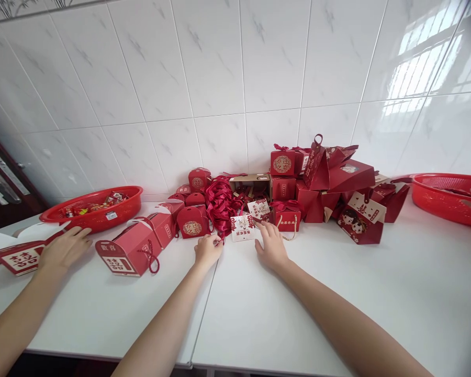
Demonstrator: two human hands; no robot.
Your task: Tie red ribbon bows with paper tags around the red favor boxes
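Note:
My left hand [208, 250] is closed in a pinch at the lower end of a heap of dark red ribbons [220, 201], with a bit of ribbon at its fingertips. Just to the right, my right hand [272, 245] reaches out with its thumb apart. Its fingertips touch or nearly touch the corner of a white card with red print [242, 228] lying flat. A second printed card [259, 210] lies right behind that one. Beside my right fingers stands a small red gift box with a cord handle [287, 219]. An open brown carton [250, 180] is behind the ribbons.
Red gift boxes are piled against the tiled wall at right [351, 175], with more at left [192, 222]. Another person's hand [65, 248] is by a red box [21, 259]. Red plastic baskets stand at left [121, 207] and right [432, 193], a person's fingers over the latter.

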